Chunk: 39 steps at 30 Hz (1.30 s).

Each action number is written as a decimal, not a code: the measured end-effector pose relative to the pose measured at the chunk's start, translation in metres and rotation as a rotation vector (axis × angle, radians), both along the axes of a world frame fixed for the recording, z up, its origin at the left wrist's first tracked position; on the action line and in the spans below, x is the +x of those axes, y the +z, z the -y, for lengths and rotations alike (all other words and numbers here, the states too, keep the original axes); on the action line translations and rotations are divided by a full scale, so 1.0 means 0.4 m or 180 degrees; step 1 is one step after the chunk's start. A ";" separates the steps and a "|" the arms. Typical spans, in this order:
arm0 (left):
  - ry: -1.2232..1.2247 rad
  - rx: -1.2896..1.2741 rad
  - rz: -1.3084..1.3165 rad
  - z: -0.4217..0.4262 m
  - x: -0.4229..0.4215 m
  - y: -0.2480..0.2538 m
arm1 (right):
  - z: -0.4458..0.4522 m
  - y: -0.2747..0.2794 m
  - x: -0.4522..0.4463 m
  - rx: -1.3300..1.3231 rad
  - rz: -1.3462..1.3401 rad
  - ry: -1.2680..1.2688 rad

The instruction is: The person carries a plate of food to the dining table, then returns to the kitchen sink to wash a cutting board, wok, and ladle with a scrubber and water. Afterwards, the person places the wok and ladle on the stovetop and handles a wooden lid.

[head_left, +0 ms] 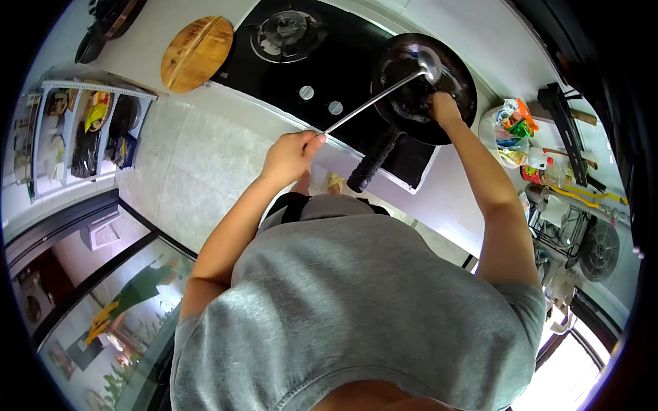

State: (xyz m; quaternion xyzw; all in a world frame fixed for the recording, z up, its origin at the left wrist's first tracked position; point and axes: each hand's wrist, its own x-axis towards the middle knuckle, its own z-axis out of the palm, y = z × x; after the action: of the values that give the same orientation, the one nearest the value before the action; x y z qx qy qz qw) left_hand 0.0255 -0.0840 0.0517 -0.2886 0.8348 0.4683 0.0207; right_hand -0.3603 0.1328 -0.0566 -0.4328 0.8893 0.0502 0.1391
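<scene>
Kitchen, grey tiled floor (pixel 192 147), glass-paned door (pixel 147 274) lower left. Person in grey T-shirt (pixel 370 294) stands at a pale table (pixel 442 209). Black glass gas cooktop (pixel 353 58) sits in the table. White-framed storage rack (pixel 46 103) to the left, bagged items on its shelves. Dark wok (pixel 456 75) sits over the right part of the cooktop, glossy wet-looking patches inside, its textured black handle (pixel 373 161) pointing back toward the person. Metal ladle (pixel 373 102) slants from the person's front up to the wok; its bowl is over the wok interior, contact with the wok unclear. Round wooden board (pixel 197 55) left of the cooktop, gas burner (pixel 288 27) exposed on the left side. Container of colourful packets (pixel 513 130) to the right of the wok, near a red-capped bottle (pixel 538 159).

Left hand (pixel 289 159): grip narrow, thumb and fingers pinching the end of the ladle's handle. Right hand (pixel 444 109): inside the wok outline, below the ladle bowl, fingers curled; cannot tell if its grip holds anything. Two round knobs (pixel 306 92) on the cooktop's front, between the burner and the ladle.
</scene>
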 end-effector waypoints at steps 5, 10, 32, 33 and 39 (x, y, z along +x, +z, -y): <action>-0.0126 -0.0566 0.0585 0.021 0.006 0.025 | 0.041 0.035 0.044 -0.0329 0.0237 0.0262; 0.0180 -0.0641 0.0130 0.040 0.064 -0.052 | 0.144 0.031 0.069 -0.1144 0.0254 0.0353; 0.2675 -0.2472 0.0295 0.630 0.186 -0.435 | 0.138 -0.035 0.018 -0.0279 -0.0253 -0.0438; 0.2589 -0.2585 0.0309 0.650 0.174 -0.455 | 0.136 -0.034 0.025 -0.0355 -0.0171 -0.0534; 0.2335 -0.2506 0.0730 0.739 0.053 -0.443 | 0.127 -0.016 0.039 -0.0529 0.0138 -0.0543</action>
State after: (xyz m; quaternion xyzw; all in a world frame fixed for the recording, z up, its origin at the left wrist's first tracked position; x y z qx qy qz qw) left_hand 0.0465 -0.3796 -0.1254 -0.5958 0.7840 0.0627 -0.1625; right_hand -0.3449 0.0821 -0.0632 -0.3665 0.9208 -0.0451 0.1257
